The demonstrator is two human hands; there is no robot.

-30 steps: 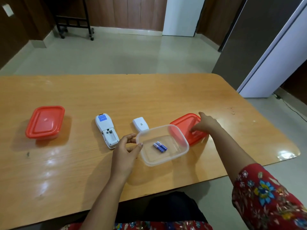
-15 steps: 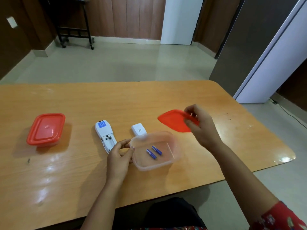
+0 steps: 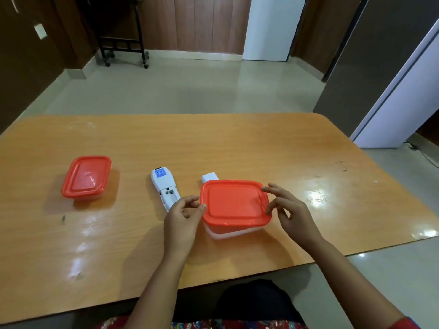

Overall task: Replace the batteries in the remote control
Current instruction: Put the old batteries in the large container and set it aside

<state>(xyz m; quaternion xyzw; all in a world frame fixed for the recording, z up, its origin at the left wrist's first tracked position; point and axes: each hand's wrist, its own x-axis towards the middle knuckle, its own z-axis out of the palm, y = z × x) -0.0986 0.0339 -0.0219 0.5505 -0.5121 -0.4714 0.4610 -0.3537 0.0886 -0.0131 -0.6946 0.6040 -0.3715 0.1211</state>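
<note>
Red lid (image 3: 235,202) sits on the clear container (image 3: 234,231), mid-table (image 3: 261,143). Left hand (image 3: 184,216) at the lid's left edge, thumb and fingertips loosely pinched against the rim. Right hand (image 3: 288,211) at the lid's right edge, fingers spread, tips touching the rim. Remote control (image 3: 165,189) lies left of the container, battery bay open and facing up; its white cover (image 3: 209,178) just behind the container. Second red-lidded container (image 3: 86,177) far left of it.

blue label (image 3: 159,172) on the remote control (image 3: 165,189), print too small to read
</note>
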